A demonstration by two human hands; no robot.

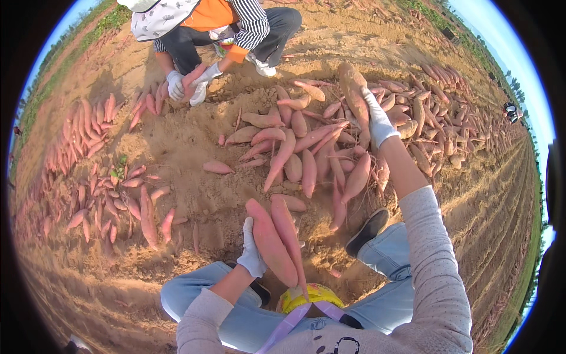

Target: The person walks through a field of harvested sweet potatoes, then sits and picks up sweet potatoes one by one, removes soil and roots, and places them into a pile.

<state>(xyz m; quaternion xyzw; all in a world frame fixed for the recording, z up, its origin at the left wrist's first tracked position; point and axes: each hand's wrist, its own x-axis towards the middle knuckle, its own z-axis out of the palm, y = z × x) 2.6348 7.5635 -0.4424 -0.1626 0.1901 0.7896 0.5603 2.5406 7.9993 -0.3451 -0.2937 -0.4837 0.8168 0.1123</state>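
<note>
Two long pink sweet potatoes point(270, 242) lie side by side in my left hand point(252, 252), which wears a white glove, above my lap. My right hand point(376, 116), also in a white glove, is stretched out over the pile and grips a large, soil-covered sweet potato point(352, 90) by its side. Loose sweet potatoes point(309, 170) lie between my two hands, some with thin roots on them. The fingers of both hands are partly hidden behind what they hold.
Across the row a co-worker point(212, 26) crouches, gloved hands on a sweet potato. Sweet potatoes point(84, 128) lie in rows at left, above a looser heap point(106, 199). A large heap point(437, 119) spreads right. A yellow patterned item point(316, 293) sits between my legs.
</note>
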